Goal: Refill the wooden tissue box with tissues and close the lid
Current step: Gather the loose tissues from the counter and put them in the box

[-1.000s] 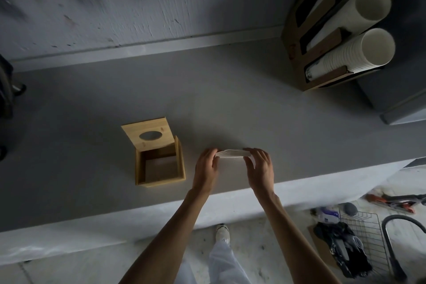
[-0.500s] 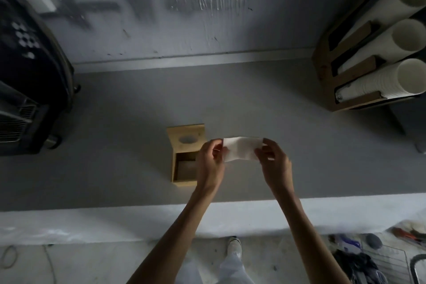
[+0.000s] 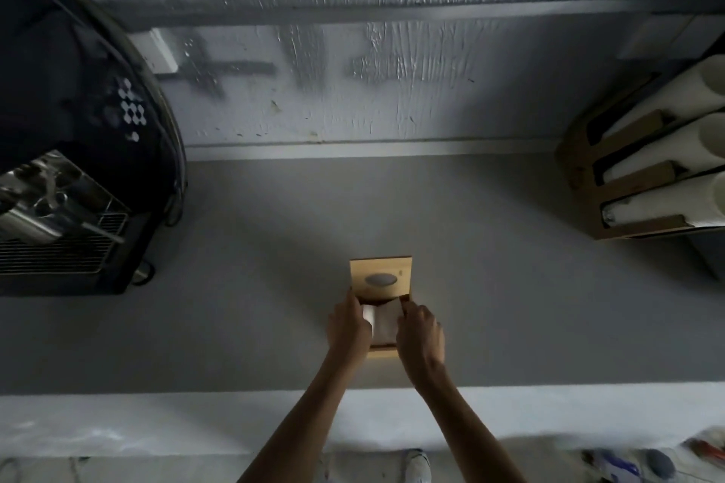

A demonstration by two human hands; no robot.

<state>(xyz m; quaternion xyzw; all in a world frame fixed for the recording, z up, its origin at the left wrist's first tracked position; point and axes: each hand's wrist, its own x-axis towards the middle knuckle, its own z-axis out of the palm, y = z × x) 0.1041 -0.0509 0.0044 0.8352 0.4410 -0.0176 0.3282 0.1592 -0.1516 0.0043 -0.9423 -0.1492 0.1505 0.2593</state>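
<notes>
left hand (image 3: 350,325), right hand (image 3: 420,332): fingers pinching tissues (image 3: 382,320) | inside wooden tissue box (image 3: 381,351) | lid (image 3: 380,278) open | risk: stack buckles, jams against walls

No legible text, label, brand, number or sign anywhere in view. At about 10 o'clock, on the dark machine (image 3: 78,137), only a cluster of pale hexagon shapes, a pattern and not letters. At about 12 o'clock, on the grey wall (image 3: 353,51), only smeared darker paint strokes, shaped like no readable characters. At about 3 o'clock, on the wooden cup holder (image 3: 627,188), plain wood with nothing printed. Near the centre, on the lid (image 3: 380,278) of the wooden tissue box, just an oval opening, unmarked. Picture soft and dim, so any fine print too blurred to make out.
</notes>
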